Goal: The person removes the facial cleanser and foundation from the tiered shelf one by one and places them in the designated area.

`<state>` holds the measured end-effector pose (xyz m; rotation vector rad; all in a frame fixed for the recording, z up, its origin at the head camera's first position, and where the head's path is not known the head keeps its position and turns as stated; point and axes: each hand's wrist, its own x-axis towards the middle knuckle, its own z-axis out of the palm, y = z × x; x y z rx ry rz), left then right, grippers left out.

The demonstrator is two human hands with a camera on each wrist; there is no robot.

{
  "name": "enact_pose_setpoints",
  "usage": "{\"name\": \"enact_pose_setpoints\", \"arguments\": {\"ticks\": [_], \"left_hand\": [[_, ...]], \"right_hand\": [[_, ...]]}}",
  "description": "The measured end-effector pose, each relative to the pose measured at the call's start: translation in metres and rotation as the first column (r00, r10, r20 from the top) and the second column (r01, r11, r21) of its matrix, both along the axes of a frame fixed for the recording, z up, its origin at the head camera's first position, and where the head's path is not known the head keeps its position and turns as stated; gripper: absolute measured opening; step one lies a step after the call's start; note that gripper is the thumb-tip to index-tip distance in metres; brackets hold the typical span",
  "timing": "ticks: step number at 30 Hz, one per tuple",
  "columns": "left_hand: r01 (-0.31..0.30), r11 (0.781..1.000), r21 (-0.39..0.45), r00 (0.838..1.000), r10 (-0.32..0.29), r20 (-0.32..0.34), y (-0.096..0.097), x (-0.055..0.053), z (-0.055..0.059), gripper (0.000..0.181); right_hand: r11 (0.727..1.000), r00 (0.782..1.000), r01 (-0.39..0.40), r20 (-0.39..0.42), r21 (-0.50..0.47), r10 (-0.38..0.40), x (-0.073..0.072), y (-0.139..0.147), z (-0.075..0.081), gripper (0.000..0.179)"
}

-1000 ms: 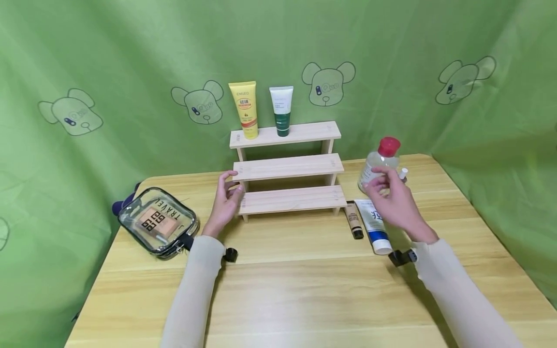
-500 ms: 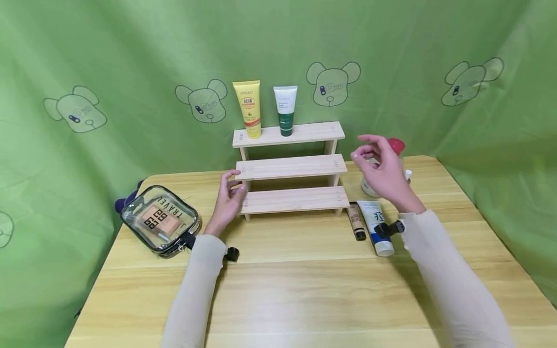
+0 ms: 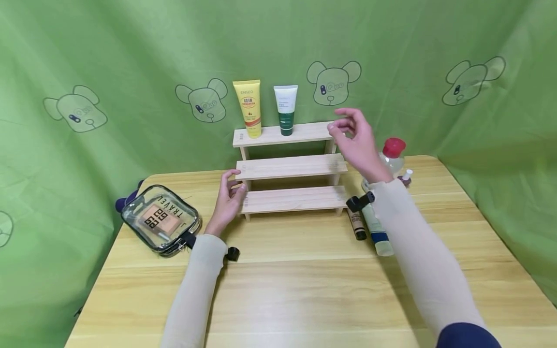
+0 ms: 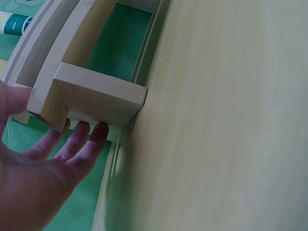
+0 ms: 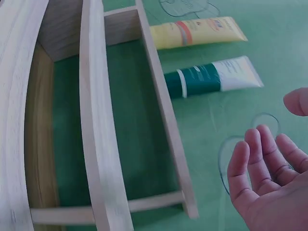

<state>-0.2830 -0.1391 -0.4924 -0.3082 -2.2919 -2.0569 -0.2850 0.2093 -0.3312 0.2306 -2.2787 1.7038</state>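
Note:
A pale wooden three-step rack stands near the table's back edge. My left hand holds its left end; in the left wrist view, the thumb lies by a plank's end and fingertips touch the side support. Raised in front of the top step's right end, my right hand holds nothing, its fingers loosely bent. On that top step a yellow tube and a white-and-green tube stand upright on their caps. Both tubes also show in the right wrist view, apart from the right hand.
Right of the rack lie a small beige tube and a white-and-blue tube, partly behind the right arm. Beyond are a red-capped clear bottle and a small white-capped bottle. A clear travel pouch lies left.
My right hand has moved up and left, from in front of the red-capped bottle to the top step's right end. The left hand stays at the rack.

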Motion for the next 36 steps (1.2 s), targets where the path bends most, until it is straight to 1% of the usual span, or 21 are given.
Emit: {"name": "enact_pose_setpoints", "arguments": {"ticks": [4,13,17,20,27,30,34,36], "left_hand": [[-0.001,1.000,-0.006,1.000,0.001,0.005,0.001,0.001,0.001,0.048],[-0.013,1.000,-0.003,1.000,0.013,0.014,-0.002,0.004,0.000,0.048],[0.000,1.000,0.000,1.000,0.000,0.013,-0.002,0.003,0.000,0.048],[0.014,1.000,-0.001,1.000,-0.014,0.011,0.000,0.003,0.000,0.048],[0.011,1.000,0.000,1.000,-0.011,0.009,0.001,0.003,-0.001,0.047],[0.012,1.000,-0.001,1.000,-0.012,0.010,0.002,0.002,-0.001,0.047],[0.009,1.000,-0.002,1.000,-0.009,0.010,0.001,0.002,-0.001,0.047],[0.008,1.000,0.000,1.000,-0.008,0.008,0.000,0.001,-0.001,0.047]], "right_hand": [[1.000,1.000,-0.011,0.023,0.003,0.011,-0.010,-0.017,0.000,0.049],[0.998,1.000,-0.002,-0.003,-0.062,0.002,-0.032,-0.057,-0.010,0.049],[0.997,1.000,0.003,-0.009,-0.075,-0.003,-0.039,-0.069,-0.013,0.053],[0.997,1.000,0.013,-0.003,-0.075,-0.013,-0.044,-0.075,-0.013,0.055],[0.999,1.000,0.004,0.012,-0.035,-0.003,-0.060,-0.083,-0.012,0.055],[1.000,1.000,-0.022,0.006,-0.022,0.022,-0.065,-0.084,-0.012,0.056],[0.997,0.997,-0.071,-0.023,-0.012,0.071,-0.071,-0.086,-0.013,0.058],[0.997,0.996,-0.081,-0.030,-0.005,0.081,-0.075,-0.087,-0.014,0.059]]}}
